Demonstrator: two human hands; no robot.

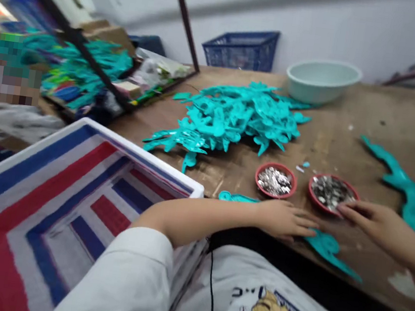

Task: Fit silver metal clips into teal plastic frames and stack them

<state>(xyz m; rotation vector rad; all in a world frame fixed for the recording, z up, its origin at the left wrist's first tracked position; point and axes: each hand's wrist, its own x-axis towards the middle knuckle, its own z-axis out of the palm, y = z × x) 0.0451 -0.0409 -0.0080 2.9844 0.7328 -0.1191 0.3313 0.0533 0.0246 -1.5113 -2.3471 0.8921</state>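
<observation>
My left hand (286,220) lies palm down over a flat teal plastic piece (329,247) at the near table edge. Its fingers are stretched out across the piece, and part of the piece is hidden under the hand and forearm. My right hand (369,216) has its thumb and fingertips pinched together at the near right rim of a red bowl (313,196) of small shiny metal parts (331,189). What sits between those fingertips is too small to make out. Just left of it stands another red bowl (260,185) with similar silvery parts.
A heap of teal pieces (232,113) covers the table's middle, and a single teal piece (405,189) lies at right. Behind are a pale green basin (320,83) and a blue crate (240,50). On my left stands a large bin lined with striped cloth (6,200).
</observation>
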